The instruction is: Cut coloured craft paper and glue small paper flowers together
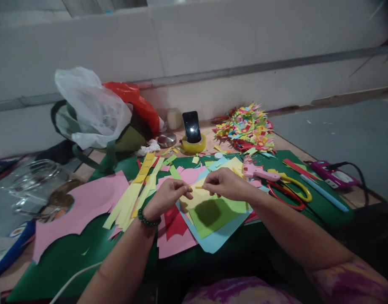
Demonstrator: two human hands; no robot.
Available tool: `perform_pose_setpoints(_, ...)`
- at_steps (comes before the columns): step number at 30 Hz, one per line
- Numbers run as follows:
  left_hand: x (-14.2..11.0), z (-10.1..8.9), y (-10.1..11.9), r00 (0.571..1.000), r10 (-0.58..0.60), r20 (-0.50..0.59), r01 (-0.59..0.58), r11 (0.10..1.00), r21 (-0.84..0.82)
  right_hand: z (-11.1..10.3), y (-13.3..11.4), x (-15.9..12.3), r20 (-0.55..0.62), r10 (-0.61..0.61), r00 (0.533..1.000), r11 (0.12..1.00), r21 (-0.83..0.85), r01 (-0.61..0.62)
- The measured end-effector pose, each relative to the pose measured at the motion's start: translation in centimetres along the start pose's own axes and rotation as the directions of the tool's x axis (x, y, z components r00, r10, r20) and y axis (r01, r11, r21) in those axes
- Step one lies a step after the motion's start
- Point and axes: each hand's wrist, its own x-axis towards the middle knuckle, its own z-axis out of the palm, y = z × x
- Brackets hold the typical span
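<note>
Your left hand [172, 193] and right hand [228, 183] face each other, just apart

Your left forearm [126, 257] slants up from the lower left; your right forearm [295, 230] slants in from the lower right. Your left fingers [187, 194] curl inward, their grip too small to tell. Your right thumb and index finger pinch together, the other fingers bent.

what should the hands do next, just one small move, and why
Perhaps bring the left hand slightly closer to the right hand: the latter appears to pinch a small, thin yellow paper strip, whose other end points toward the left hand across a narrow gap.
</note>
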Motion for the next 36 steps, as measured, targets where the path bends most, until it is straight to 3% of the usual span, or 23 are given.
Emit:
perform_pose_setpoints(2, 0.2, -0.6, -0.1, 0.998, 0.005, -0.068, -0.008, 0.999, -0.051, -0.2, 0.2, 0.2, 0.001, 0.063, 0.998, 0.987, 0.151, -0.062)
perform_pose_setpoints(5, 0.6, -1.4, -0.4, 0.978, -0.044, -0.204, -0.011, 0.966, -0.257, 0.0, 0.5, 0.5, 0.08, 0.123, 0.989, 0.932, 0.333, -0.143)
perform_pose_setpoints(8, 0.9, -1.7, -0.5, 0.966, -0.133, -0.22, 0.015, 0.882, -0.47, 0.7, 0.5, 0.6, 0.144, 0.029, 0.989, 0.954, 0.29, -0.07)
perform_pose_setpoints(12, 1.0, -1.0, -0.7, 0.984, -0.137, -0.112, 0.049, 0.819, -0.571, 1.1, 0.5, 0.8, -0.115, -0.123, 0.986, 0.981, 0.138, 0.138)
perform_pose_setpoints(15, 0.8, 0.0, -0.7, 0.997, -0.064, -0.054, 0.026, 0.851, -0.525, 1.1, 0.5, 1.1, -0.191, -0.085, 0.978, 0.971, 0.204, 0.124)
perform_pose_setpoints(22, 0.2, 1.8, -0.3, 0.995, 0.089, 0.042, -0.073, 0.955, -0.288, 2.6, 0.3, 1.6, -0.15, -0.003, 0.989, 0.87, 0.487, 0.077)
perform_pose_setpoints(30, 0.3, 1.2, -0.4, 0.998, -0.002, 0.064, 0.018, 0.968, -0.251, 1.8, 0.8, 1.6, -0.286, -0.009, 0.958, 0.905, 0.405, 0.13)
perform_pose_setpoints(36, 0.5, 1.4, -1.1, 0.997, -0.026, 0.067, 0.041, 0.971, -0.237, 2.4, 1.1, 1.8, -0.33, -0.032, 0.943, 0.934, 0.327, 0.145)
